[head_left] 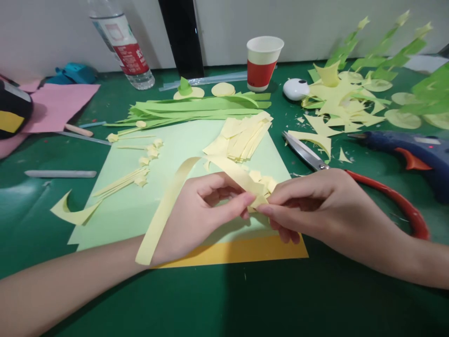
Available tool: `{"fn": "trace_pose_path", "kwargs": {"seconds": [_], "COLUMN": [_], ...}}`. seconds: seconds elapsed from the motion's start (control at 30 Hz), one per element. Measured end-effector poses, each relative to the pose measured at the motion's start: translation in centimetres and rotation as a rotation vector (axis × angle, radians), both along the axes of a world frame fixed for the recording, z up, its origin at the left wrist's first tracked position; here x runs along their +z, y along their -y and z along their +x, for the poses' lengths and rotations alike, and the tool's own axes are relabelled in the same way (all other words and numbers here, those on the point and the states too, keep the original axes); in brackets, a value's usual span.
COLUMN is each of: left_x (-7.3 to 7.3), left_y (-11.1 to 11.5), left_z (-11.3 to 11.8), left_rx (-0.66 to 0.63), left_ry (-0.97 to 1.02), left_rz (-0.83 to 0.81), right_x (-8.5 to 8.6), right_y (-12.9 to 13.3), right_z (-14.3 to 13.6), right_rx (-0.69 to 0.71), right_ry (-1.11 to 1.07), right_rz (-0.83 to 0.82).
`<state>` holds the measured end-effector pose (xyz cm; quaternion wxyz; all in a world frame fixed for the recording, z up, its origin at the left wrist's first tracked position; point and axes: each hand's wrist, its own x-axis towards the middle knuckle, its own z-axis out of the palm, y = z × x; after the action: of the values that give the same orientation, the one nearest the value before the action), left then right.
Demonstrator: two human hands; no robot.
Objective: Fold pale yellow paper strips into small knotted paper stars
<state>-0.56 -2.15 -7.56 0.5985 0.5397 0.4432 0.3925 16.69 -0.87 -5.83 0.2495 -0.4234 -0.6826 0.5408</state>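
Note:
A long pale yellow paper strip (166,206) is pinched at its folded end between my two hands. The strip arches up and its loose end hangs over my left wrist. My left hand (210,210) grips the fold with thumb and fingers. My right hand (312,206) pinches the same small fold from the other side. Several small folded yellow paper pieces (268,180) lie just behind the fingertips, partly hidden. Beyond them a pile of yellow paper strips (245,133) rests on light green sheets (175,140), with an orange sheet (224,252) underneath.
Red-handled scissors (312,157) and a blue glue gun (403,150) lie at right, near yellow scraps (336,103). Green strips (196,110), a paper cup (263,63) and a bottle (122,47) are at the back. A white pen-like stick (59,173) lies left.

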Motion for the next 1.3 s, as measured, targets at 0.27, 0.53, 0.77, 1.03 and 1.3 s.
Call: {"fn": "trace_pose_path", "kwargs": {"seconds": [0.27, 0.53, 0.77, 1.03, 1.3], "left_x": [-0.24, 0.03, 0.29, 0.11, 0.03], "left_y": [-0.12, 0.0, 0.04, 0.12, 0.07], "left_z": [-0.1, -0.12, -0.13, -0.05, -0.02], "left_rx": [-0.018, -0.015, -0.014, -0.018, -0.021], "left_ry": [-0.01, -0.085, -0.223, -0.084, -0.03], "left_rz": [0.031, 0.052, 0.213, 0.3, 0.297], "right_x": [-0.12, -0.08, -0.25, 0.19, 0.2], "right_y": [-0.2, -0.12, -0.33, -0.45, -0.66], "right_z": [0.09, 0.19, 0.19, 0.4, 0.47], "right_rx": [0.0, 0.056, 0.037, 0.095, 0.231], "right_ry": [-0.068, 0.018, -0.114, -0.347, -0.329], "right_rz": [-0.284, -0.305, -0.527, -0.854, -1.037]}}
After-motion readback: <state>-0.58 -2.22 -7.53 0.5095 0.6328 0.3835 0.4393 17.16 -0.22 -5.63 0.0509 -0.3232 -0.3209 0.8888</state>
